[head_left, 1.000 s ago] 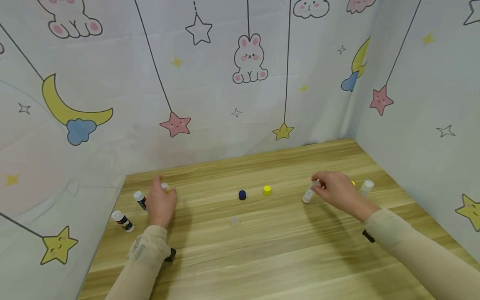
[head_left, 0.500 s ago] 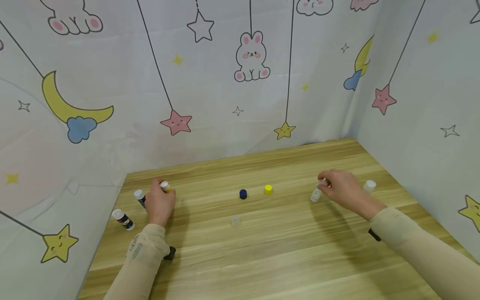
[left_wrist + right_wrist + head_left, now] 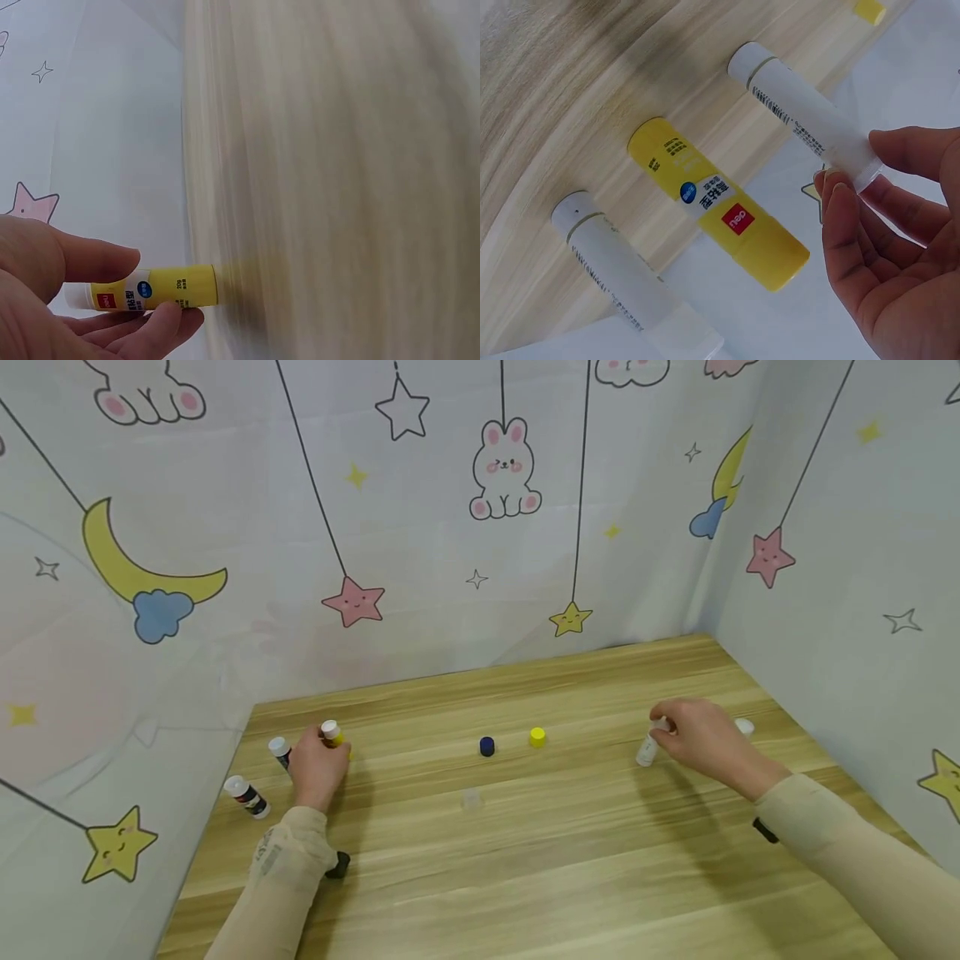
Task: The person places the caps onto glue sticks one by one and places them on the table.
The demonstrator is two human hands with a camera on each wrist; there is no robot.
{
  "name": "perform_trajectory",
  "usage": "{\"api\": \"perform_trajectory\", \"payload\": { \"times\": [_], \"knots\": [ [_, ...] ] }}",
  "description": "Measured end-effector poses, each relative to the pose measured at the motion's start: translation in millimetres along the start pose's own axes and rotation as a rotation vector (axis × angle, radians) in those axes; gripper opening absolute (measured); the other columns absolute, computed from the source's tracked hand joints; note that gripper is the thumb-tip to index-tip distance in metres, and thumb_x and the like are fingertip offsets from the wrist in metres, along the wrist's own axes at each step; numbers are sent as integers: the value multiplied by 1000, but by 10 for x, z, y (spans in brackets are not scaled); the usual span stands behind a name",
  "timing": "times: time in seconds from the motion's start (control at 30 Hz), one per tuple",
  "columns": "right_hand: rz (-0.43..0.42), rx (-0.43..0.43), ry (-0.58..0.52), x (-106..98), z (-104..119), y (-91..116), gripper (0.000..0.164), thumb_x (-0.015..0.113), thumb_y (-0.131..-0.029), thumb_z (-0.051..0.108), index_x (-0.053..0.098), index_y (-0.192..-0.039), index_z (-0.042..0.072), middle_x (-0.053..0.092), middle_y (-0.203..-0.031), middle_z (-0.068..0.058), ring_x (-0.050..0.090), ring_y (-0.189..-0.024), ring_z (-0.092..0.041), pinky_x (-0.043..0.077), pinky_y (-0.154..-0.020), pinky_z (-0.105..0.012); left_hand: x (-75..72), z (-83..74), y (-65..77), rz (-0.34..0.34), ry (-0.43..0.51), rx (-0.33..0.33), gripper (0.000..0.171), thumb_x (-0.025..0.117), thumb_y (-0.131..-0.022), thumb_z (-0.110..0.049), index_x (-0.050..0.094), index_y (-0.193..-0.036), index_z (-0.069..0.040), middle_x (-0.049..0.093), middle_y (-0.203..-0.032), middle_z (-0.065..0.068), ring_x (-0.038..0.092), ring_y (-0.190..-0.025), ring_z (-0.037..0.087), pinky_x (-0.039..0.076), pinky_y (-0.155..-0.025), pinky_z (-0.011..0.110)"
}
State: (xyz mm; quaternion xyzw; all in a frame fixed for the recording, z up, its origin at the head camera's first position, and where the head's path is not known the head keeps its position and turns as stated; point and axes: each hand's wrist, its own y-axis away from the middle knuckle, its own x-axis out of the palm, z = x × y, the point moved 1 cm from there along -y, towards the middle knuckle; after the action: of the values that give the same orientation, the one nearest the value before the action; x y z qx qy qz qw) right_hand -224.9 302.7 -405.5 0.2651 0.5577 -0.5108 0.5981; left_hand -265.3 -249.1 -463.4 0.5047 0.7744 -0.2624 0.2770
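Note:
My left hand (image 3: 318, 768) is at the table's far left, its thumb and fingers around an upright yellow glue stick (image 3: 176, 286) with a white top. The stick's base looks to be on the table. At the right, my right hand (image 3: 705, 739) pinches a white glue stick (image 3: 802, 112) near its upper end between thumb and fingertips. Its lower end is at the tabletop. Beside it in the right wrist view stand a yellow glue stick (image 3: 712, 202) with a yellow cap and another white glue stick (image 3: 626, 277). The head view hides that capped yellow stick behind my right hand.
Two dark-labelled glue sticks, a farther one (image 3: 279, 750) and a nearer one (image 3: 246, 797), stand left of my left hand. Mid-table lie a navy cap (image 3: 487, 746), a yellow cap (image 3: 537, 737) and a clear cap (image 3: 471, 799). Printed curtains border the wooden table (image 3: 525, 877).
My right hand has shifted right with the white glue stick, towards the other sticks. My left hand has drawn slightly nearer, so more of its yellow glue stick shows.

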Motion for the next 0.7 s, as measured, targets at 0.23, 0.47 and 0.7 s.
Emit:
{"api": "perform_trajectory", "payload": {
  "times": [0.23,0.47,0.7],
  "knots": [
    [34,24,-7,-41,-50,48,20,70,-92,10,73,-108,-2,73,-96,-12,69,-77,-21,55,-63,-40,-3,40,-20,-18,-37,39,33,69,-91,-14,64,-112,11,66,-108,31,61,-101,49,45,-89,60],
    [29,19,12,-58,-88,74,19,71,-91,10,73,-106,0,73,-92,-11,68,-73,-19,54,-60,-38,-3,56,-29,-5,-35,31,33,70,-91,-14,66,-112,11,67,-108,30,61,-101,48,45,-90,59],
    [41,11,19,-71,-97,81,19,73,-90,10,73,-106,0,73,-90,-10,67,-71,-17,53,-59,-36,7,73,-43,2,-23,25,33,71,-92,-15,65,-113,10,66,-109,30,60,-102,47,44,-91,59]
  ]
}}
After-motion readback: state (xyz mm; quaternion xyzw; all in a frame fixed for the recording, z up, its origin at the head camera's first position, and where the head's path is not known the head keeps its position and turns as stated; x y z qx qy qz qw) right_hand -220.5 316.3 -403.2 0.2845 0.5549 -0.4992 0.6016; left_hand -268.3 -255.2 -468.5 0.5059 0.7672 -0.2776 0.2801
